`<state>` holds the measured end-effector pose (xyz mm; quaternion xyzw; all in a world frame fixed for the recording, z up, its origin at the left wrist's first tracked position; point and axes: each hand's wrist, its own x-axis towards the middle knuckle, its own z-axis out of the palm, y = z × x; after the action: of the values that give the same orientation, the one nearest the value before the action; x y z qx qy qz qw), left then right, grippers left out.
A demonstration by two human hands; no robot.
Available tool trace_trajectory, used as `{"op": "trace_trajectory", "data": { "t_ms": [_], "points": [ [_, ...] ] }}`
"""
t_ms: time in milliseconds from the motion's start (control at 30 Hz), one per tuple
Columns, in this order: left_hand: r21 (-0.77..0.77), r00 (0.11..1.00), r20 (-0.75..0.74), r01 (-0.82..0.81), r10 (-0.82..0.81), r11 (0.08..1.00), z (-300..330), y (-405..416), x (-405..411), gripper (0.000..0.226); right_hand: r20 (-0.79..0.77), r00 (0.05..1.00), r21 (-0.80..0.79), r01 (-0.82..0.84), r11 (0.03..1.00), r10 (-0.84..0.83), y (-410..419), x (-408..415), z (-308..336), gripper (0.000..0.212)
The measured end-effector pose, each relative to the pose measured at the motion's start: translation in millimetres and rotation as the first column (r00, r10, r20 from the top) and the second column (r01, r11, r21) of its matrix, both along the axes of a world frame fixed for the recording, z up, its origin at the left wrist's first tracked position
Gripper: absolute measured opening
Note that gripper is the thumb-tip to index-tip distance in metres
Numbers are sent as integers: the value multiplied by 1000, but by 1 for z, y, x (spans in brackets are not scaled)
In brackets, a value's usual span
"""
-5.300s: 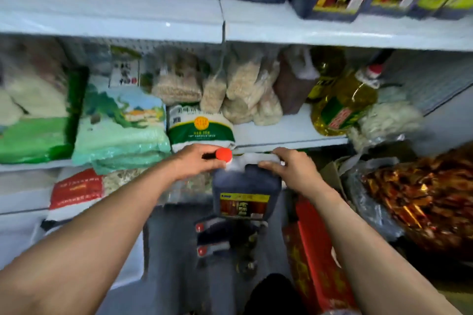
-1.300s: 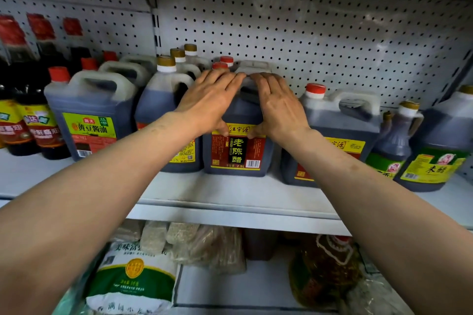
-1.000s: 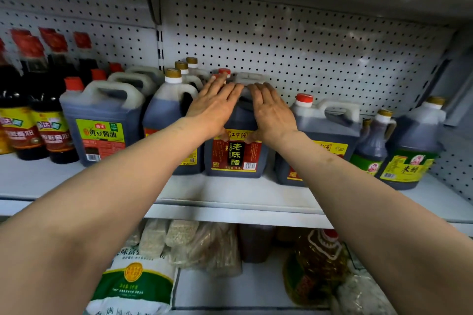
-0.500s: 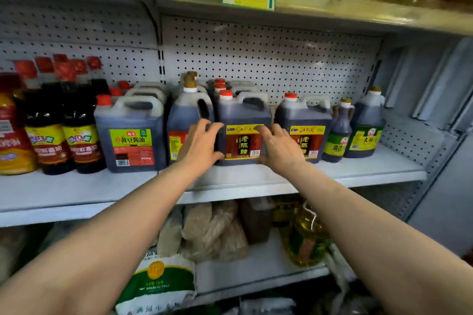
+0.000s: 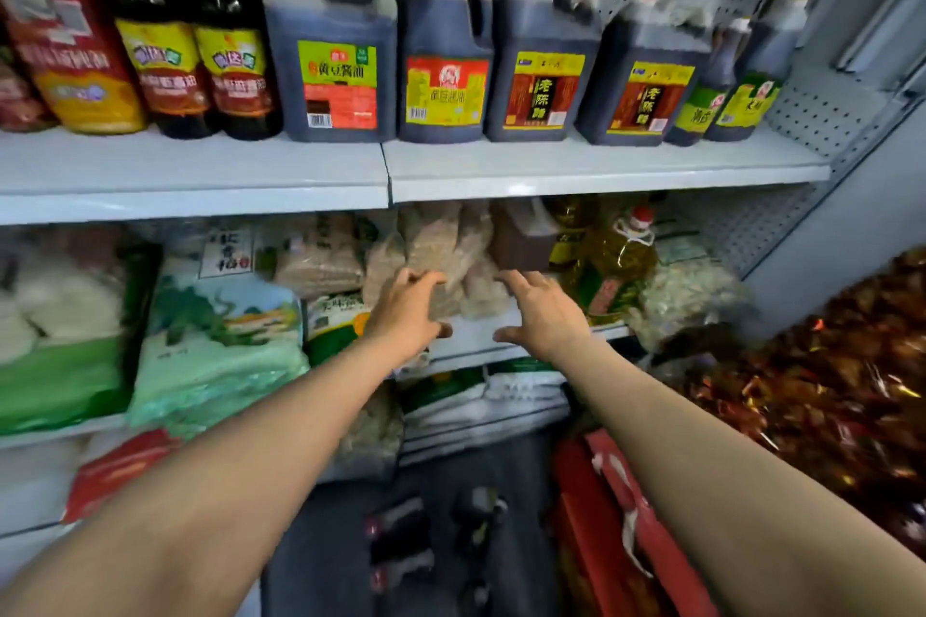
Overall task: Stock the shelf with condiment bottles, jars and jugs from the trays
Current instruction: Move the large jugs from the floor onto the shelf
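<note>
The dark vinegar jug [image 5: 543, 65] with a red cap and a red-and-yellow label stands on the white shelf [image 5: 601, 170], in a row with a matching jug [image 5: 649, 80] to its right and soy sauce jugs [image 5: 333, 50] to its left. My left hand [image 5: 408, 316] and my right hand [image 5: 543, 316] hang below that shelf, fingers spread, holding nothing. Both are in front of the lower shelf's bags. On the floor below lie dark jugs [image 5: 401, 541] with red caps, blurred.
Bags of grain [image 5: 436, 246] and green rice sacks [image 5: 215, 341] fill the lower shelf, with an oil bottle [image 5: 621, 256] at its right. A red box [image 5: 626, 516] stands on the floor at right, beside a heap of dried chillies [image 5: 827, 391].
Both hands have let go of the vinegar jug, which stays on the shelf, and have dropped to the lower shelf's level. The view has tilted downward.
</note>
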<state>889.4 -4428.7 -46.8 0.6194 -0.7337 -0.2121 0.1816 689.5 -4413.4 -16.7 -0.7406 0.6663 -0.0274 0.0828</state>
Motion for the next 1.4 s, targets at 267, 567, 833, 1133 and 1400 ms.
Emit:
{"op": "trace_trajectory", "data": {
  "t_ms": [267, 567, 833, 1133, 1400],
  "points": [
    [184, 996, 57, -80, 71, 980, -84, 43, 12, 71, 54, 997, 190, -70, 979, 61, 29, 2, -93, 84],
    [400, 983, 16, -172, 181, 900, -235, 83, 23, 75, 177, 984, 398, -84, 914, 14, 45, -4, -247, 85],
    [596, 914, -57, -291, 401, 749, -421, 153, 44, 55, 330, 925, 560, -31, 828, -189, 98, 14, -442, 65],
    [716, 862, -167, -227, 478, 660, -624, 188, 68, 59, 456, 815, 639, -20, 769, -358, 118, 29, -650, 56],
    [712, 811, -361, -79, 460, 697, -731, 193, 78, 75, 606, 684, 607, -68, 792, -405, 134, 29, -755, 43]
  ]
}}
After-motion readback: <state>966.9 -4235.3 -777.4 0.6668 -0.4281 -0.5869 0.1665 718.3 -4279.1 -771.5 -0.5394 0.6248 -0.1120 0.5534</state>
